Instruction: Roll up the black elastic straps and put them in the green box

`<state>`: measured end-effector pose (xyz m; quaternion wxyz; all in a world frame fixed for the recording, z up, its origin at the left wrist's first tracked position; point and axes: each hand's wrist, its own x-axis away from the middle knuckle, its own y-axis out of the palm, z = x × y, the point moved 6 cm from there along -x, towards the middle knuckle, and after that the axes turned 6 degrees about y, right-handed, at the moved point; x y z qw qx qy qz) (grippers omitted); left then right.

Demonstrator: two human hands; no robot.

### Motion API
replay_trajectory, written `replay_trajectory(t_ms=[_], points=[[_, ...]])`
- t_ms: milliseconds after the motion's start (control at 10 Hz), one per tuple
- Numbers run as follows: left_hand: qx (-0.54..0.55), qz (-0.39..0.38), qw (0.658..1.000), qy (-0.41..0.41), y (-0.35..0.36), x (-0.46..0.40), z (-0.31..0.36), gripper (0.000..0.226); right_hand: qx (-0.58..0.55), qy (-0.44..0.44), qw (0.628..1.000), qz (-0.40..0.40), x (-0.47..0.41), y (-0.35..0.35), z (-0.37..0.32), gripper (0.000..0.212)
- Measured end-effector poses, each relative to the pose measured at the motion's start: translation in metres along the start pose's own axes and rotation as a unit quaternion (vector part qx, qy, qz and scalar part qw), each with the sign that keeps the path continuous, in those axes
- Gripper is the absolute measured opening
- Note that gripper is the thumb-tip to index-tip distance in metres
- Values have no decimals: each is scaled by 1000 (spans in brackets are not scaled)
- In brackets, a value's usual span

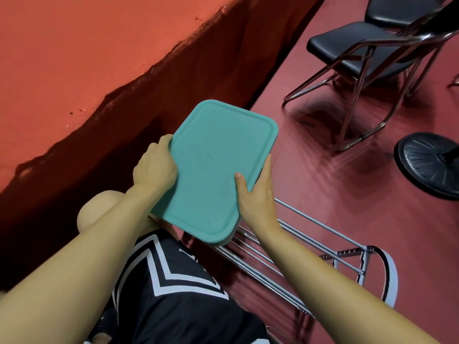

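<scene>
Green box [211, 167], lid on, held off the floor between both hands, tilted so that its long axis runs from about 7 o'clock to 1 o'clock. Left hand [155, 166] grips the box's 9 o'clock edge, fingers curled over the rim and back of the hand toward the camera. Right hand [257, 194] grips the 4 o'clock edge, thumb flat on the lid and the remaining fingers wrapped beneath, out of sight. Both forearms reach forward from the lower corners, nearly straight. The box's near corner overhangs a metal rack [310, 247] that extends toward 4 o'clock; whether the two touch cannot be told. A mannequin [171, 289] in a black-and-white top lies at 6 o'clock, directly under the left forearm. An orange wall [87, 58] runs close along the box from 9 to 12 o'clock. Open red floor [310, 170] lies at 3 o'clock; chairs [367, 48] stand at 1 o'clock and a black round base [427, 165] at 3 o'clock, both well apart from the box. No straps are visible.
</scene>
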<state>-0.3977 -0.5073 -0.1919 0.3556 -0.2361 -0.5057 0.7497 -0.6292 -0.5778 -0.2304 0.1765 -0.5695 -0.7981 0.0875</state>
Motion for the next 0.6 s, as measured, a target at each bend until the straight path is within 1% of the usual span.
replay_trajectory(t_ms=[100, 200, 300, 400, 500, 600], points=[[-25, -9, 1000, 7, 3, 5, -1, 50, 64, -10, 998, 3, 1, -1, -4, 85], [-26, -3, 999, 34, 3, 8, 3, 56, 129, -39, 990, 42, -10, -13, -19, 84], [-52, -7, 996, 78, 4, 15, 9, 64, 266, -113, 956, 56, -46, -17, -47, 70], [-82, -29, 994, 71, 10, 11, 7, 66, 431, -118, 894, -12, -76, -9, -45, 71], [-87, -40, 993, 66, 9, 11, 9, 66, 481, -98, 870, -48, -85, -6, -38, 75], [-61, -44, 994, 75, 7, 8, 10, 67, 496, -114, 860, -26, -83, -6, -52, 73]])
